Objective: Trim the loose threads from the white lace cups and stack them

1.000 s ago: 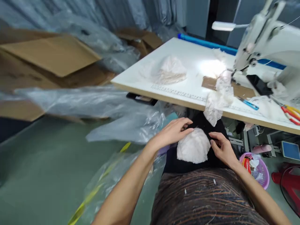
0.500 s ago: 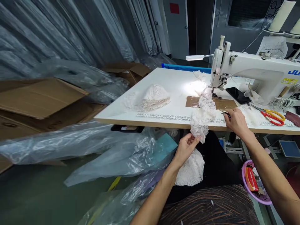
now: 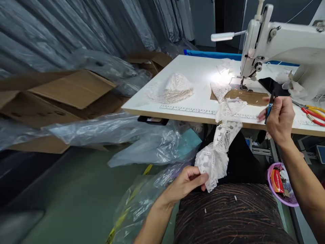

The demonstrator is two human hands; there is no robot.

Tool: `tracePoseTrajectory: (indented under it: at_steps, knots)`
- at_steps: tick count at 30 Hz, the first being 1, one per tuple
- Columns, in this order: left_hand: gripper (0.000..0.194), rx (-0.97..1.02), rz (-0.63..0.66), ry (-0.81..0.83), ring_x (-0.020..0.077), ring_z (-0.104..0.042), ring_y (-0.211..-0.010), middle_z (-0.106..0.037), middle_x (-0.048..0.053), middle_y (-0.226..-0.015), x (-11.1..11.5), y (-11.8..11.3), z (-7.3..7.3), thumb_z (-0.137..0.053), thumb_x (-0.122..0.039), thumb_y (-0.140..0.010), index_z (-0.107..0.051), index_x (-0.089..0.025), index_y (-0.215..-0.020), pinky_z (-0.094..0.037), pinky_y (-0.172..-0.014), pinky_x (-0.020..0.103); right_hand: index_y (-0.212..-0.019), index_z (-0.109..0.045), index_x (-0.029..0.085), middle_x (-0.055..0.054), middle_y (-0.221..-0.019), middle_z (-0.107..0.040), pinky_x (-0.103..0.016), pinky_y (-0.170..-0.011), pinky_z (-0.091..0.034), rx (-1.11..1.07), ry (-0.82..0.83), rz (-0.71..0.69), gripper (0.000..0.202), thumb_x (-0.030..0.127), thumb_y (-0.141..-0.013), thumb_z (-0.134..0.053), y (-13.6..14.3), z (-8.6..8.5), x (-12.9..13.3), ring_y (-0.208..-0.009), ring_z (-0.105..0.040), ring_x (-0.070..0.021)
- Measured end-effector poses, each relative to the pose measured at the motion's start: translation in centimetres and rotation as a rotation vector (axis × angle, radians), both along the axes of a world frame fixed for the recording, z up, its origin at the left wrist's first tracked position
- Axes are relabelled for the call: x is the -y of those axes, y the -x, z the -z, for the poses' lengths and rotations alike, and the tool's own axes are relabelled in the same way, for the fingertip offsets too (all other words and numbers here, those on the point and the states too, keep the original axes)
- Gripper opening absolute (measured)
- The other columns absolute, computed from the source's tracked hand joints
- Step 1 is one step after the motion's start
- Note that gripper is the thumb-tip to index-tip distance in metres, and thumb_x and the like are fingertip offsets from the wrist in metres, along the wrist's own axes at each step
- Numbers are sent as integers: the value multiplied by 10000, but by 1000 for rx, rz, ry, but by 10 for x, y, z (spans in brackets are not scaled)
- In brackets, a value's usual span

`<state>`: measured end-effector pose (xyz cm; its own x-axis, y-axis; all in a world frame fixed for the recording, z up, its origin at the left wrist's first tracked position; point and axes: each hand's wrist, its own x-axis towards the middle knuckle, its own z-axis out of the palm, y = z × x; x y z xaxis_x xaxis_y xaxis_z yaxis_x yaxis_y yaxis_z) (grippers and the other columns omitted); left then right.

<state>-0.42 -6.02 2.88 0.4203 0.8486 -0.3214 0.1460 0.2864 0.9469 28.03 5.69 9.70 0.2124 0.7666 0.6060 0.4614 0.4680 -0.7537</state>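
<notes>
White lace [image 3: 223, 137] hangs over the front edge of the sewing table [image 3: 152, 105] down to my lap, its upper part lying on the tabletop. My left hand [image 3: 190, 181] pinches the lower end of it. Above the table's front edge, my right hand [image 3: 280, 117] is closed around small thread snips [image 3: 269, 108], blades upward. The sewing machine [image 3: 256, 47] stands behind the lace, and the lace lies apart from its needle. A stack of white lace pieces [image 3: 177, 88] rests on the left of the tabletop.
Red and yellow scissors [image 3: 315, 113] and a black phone [image 3: 273, 86] lie at the right. A purple basket [image 3: 284, 201] stands below the table. Cardboard boxes [image 3: 73, 88] and plastic sheeting [image 3: 142, 144] are at the left.
My left hand has moved down and toward me, drawing the lace out over my lap. My right hand has lifted off the tabletop with the snips. The view has shifted closer.
</notes>
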Motion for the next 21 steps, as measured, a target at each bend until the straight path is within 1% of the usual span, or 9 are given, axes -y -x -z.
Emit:
tracePoseTrajectory:
  at_steps: [2,4,6,8,13,15,18,19,21]
  knots:
    - [578,-54,-7,-22,151,-539,-551,-645,53,-538,2,-6,2,-645,-713,-736,-665,-181,-511,-411,-589,275,-818,-517,228,-17,-698,-622,-250,-456,-412,-122,211,-178,432,627,-952,-417,21,7,32,-471,-470,-94]
    - [560,-77,-23,-42,162,-575,-581,-671,60,-567,-2,-15,6,-641,-691,-749,-662,-185,-508,-442,-615,275,-679,-526,218,15,-546,-561,-228,-432,-362,-129,427,-358,472,660,-831,-596,40,23,58,-450,-434,-86]
    - [520,-94,-2,-56,168,-590,-587,-685,58,-587,-6,-25,11,-644,-658,-757,-680,-186,-542,-457,-610,272,-605,-550,203,19,-505,-531,-227,-433,-341,-122,650,-492,480,646,-738,-679,55,42,74,-459,-426,-88]
    - [488,-149,16,-95,161,-575,-564,-680,47,-583,-8,-34,16,-623,-619,-783,-696,-182,-577,-442,-574,263,-609,-580,188,21,-534,-524,-228,-454,-331,-105,785,-541,434,595,-699,-701,65,60,81,-492,-419,-90]
    - [413,-382,88,-256,116,-476,-501,-596,-10,-514,-8,-37,14,-593,-473,-847,-682,-170,-581,-343,-504,238,-591,-488,187,40,-565,-411,-221,-483,-278,-48,784,-489,329,451,-749,-605,70,77,82,-547,-334,-81]
    - [354,-411,1,-336,112,-457,-519,-565,-23,-528,-14,-31,8,-629,-442,-827,-664,-170,-601,-345,-518,237,-605,-474,189,46,-569,-389,-220,-484,-271,-59,762,-542,324,445,-769,-586,69,75,82,-548,-318,-79]
    - [294,-336,-247,-503,157,-567,-719,-649,16,-744,-33,-23,2,-698,-465,-777,-681,-174,-739,-453,-701,263,-629,-479,190,55,-569,-379,-218,-482,-270,-116,751,-645,355,479,-788,-609,68,70,83,-538,-306,-74]
    - [319,-277,-260,-511,179,-596,-813,-673,36,-836,-40,-23,3,-711,-492,-769,-690,-175,-801,-466,-782,282,-638,-483,190,57,-568,-378,-219,-480,-270,-149,759,-677,371,499,-791,-619,68,68,84,-532,-300,-72]
    - [435,-94,-164,-403,207,-617,-906,-690,61,-931,-51,-25,11,-703,-587,-761,-692,-173,-894,-475,-838,306,-667,-502,188,61,-570,-381,-219,-473,-271,-220,783,-733,401,545,-783,-644,68,66,84,-518,-291,-69]
